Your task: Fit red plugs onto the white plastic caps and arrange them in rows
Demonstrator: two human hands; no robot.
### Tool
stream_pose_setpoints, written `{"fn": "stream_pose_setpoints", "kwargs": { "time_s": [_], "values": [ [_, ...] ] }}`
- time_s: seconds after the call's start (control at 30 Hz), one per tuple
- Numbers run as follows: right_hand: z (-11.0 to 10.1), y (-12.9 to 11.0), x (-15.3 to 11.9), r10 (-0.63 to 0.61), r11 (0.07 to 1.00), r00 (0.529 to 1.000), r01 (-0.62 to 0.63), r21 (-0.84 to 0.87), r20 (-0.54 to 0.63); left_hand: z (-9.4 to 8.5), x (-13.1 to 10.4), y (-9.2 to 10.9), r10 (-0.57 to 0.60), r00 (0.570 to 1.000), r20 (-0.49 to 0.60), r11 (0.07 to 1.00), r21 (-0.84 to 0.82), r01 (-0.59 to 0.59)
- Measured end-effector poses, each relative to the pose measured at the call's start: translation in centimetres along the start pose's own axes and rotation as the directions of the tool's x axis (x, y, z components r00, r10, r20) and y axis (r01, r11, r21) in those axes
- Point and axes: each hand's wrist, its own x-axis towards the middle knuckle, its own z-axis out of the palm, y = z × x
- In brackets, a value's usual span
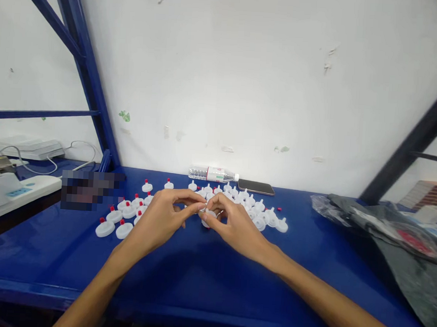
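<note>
Both hands meet over the middle of the blue table (196,280). A white cap (208,218) with a bit of red under it is pinched in my right hand (233,223). The fingertips of my left hand (167,212) are pressed together at the cap's upper end; whatever they hold is too small to make out. On the left stand several white caps with red tips (105,228), some partly behind my left hand. Several white caps without red tips (261,218) lie in a cluster behind and right of my right hand.
A plastic bottle (218,174) and a phone (256,187) lie by the wall. A white power strip (24,191) is at the left. Plastic bags (363,217) and dark fabric cover the right side. Blue frame posts (93,87) rise at the left.
</note>
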Motion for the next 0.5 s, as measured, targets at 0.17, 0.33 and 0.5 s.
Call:
{"fn": "stream_pose_setpoints", "kwargs": {
  "time_s": [0.17, 0.33, 0.5],
  "values": [
    [0.0, 0.3, 0.1, 0.028, 0.997, 1.0, -0.027, 0.078, -0.007, 0.1, -0.1, 0.3, -0.058, 0.998, 0.032, 0.994, -0.086, 0.061],
    [-0.2, 0.5, 0.1, 0.052, 0.991, 0.998, -0.054, 0.119, 0.02, 0.6, 0.0, 0.4, -0.052, 0.998, 0.022, 0.989, -0.136, 0.054],
    [-0.1, 0.7, 0.1, 0.049, 0.991, 0.999, -0.05, 0.122, 0.008, 1.2, 0.2, 0.2, -0.023, 0.999, -0.023, 0.985, -0.172, 0.019]
  ]
}}
